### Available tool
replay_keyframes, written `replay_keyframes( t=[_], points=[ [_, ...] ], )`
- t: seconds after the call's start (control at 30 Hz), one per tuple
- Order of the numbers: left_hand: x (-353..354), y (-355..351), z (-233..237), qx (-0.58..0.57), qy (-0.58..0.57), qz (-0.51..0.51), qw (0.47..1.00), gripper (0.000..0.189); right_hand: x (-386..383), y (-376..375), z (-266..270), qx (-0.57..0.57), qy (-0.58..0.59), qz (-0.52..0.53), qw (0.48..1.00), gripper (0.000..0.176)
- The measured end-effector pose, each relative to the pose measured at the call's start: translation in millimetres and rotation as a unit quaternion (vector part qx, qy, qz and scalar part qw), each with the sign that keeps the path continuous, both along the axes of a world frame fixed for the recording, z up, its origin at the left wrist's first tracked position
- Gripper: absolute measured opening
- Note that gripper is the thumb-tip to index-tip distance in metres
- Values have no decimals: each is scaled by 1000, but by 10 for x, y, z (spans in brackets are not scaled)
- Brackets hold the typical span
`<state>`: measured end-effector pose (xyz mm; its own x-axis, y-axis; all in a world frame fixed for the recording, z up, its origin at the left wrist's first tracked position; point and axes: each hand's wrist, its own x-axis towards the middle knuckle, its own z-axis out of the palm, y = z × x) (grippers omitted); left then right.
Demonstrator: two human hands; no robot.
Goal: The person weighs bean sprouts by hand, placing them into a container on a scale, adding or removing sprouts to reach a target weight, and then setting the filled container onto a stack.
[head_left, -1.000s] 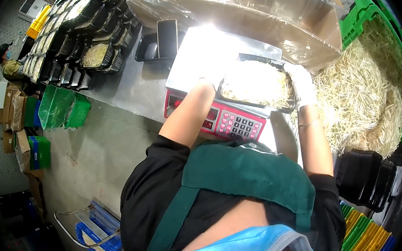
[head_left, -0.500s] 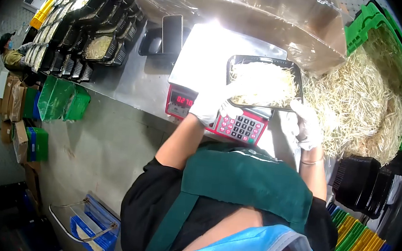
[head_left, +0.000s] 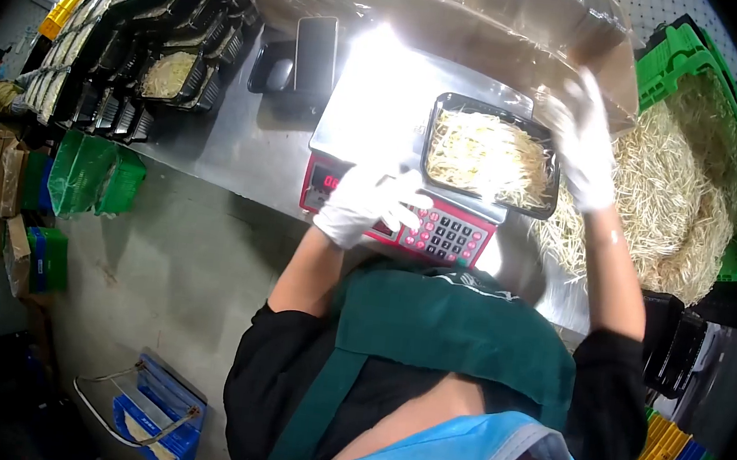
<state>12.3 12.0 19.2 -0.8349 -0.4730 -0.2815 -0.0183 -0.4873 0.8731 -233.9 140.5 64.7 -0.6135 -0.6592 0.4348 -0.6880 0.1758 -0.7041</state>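
A black plastic tray (head_left: 490, 201) filled with bean sprouts (head_left: 488, 157) rests on the right part of the metal platform of a red weighing scale (head_left: 485, 233). My left hand (head_left: 373, 205), in a white glove, is over the scale's front panel with its fingers apart and nothing in them. It partly covers the red display and lies beside the keypad (head_left: 446, 236). Also gloved, my right hand (head_left: 582, 145) is raised at the tray's right end, fingers stretched out and slightly blurred, holding nothing.
At right, a green crate (head_left: 673, 69) spills a large heap of loose bean sprouts (head_left: 660, 189). Stacked filled trays (head_left: 169, 74) stand at left, near a phone (head_left: 315, 54). Plastic-wrapped brown cartons (head_left: 463, 15) block the back. A person (head_left: 6, 93) is at far left.
Both hands have let go of the tray, which now sits on the scale. My right hand has moved up and away from its near corner; my left has drawn back with fingers spread.
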Motion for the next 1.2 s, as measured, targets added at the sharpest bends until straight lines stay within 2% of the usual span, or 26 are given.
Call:
replay_keyframes(
  t=[0.03,0.07,0.13,0.2,0.23,0.27,0.3,0.37,0.4,0.43,0.47,0.53,0.57,0.6,0.67,0.73,0.77,0.8,0.83,0.87,0.9,0.93,1.0,1.07,1.13,1.2],
  points=[
    [58,27,-49,-70,-5,-6,998,32,126,-262,127,108,81,-22,991,75],
    [102,-15,-222,-72,51,24,996,33,170,-481,16,124,171,-1,977,79],
    [177,-57,-147,-51,-33,124,990,26,317,-813,-162,266,178,16,947,65],
    [339,-36,-327,-93,56,93,990,24,307,-836,-200,248,145,51,956,64],
    [348,17,-380,-106,43,35,993,26,311,-838,-224,233,111,81,963,63],
    [307,-15,-480,-436,95,-59,893,26,315,-837,-251,257,158,55,952,62],
    [191,123,-477,-501,37,-131,855,29,302,-835,-306,244,183,58,951,63],
    [-153,356,-228,-317,-40,-231,919,42,285,-852,-376,219,216,57,950,64],
    [-299,417,-186,-304,-3,-243,921,45,292,-843,-397,211,211,34,954,65],
    [-443,529,-182,-144,-35,-243,958,45,301,-816,-408,203,205,12,957,65],
    [-576,564,-190,-129,-75,-240,959,43,292,-795,-407,200,209,17,957,65],
    [-778,707,-279,40,-31,-93,994,37,291,-802,-404,170,156,20,973,67],
    [-828,726,-373,59,-17,-73,995,33,281,-783,-360,124,-13,45,991,63],
    [-850,651,-444,70,-2,-49,996,29,227,-735,-337,-31,-175,129,976,56],
    [-649,299,-303,27,29,49,998,23,226,-449,-41,-146,-305,94,937,49],
    [-357,-103,-244,102,158,241,952,27,329,149,212,-84,-134,95,983,53],
    [-85,-381,-275,26,128,269,954,30,197,503,113,-73,-95,60,991,56],
    [205,-681,-317,-48,95,289,951,32,140,897,17,-105,-262,-45,958,56],
    [370,-949,-320,-52,127,368,920,32,135,1267,-89,-24,-192,-107,975,50],
    [682,-1408,-499,-70,167,382,906,31,142,1679,-284,-6,-22,-162,987,42],
    [816,-1638,-326,-119,142,458,869,28,118,2001,-400,-29,-100,-281,954,37],
    [1055,-1977,-261,-151,88,461,870,26,-4,2426,-520,-18,-127,-343,931,40],
    [1301,-2709,-126,-218,31,464,858,26,-365,3363,-668,70,0,-406,911,49],
    [1327,-3309,-132,-118,29,553,824,27,-326,3473,-586,137,0,-439,888,51],
    [1251,-3186,37,-67,21,643,763,33,-320,3765,-465,269,12,-484,833,53],
    [1176,-3006,-58,-148,98,730,660,35,-389,3801,-312,390,25,-512,765,57]
  ],
)
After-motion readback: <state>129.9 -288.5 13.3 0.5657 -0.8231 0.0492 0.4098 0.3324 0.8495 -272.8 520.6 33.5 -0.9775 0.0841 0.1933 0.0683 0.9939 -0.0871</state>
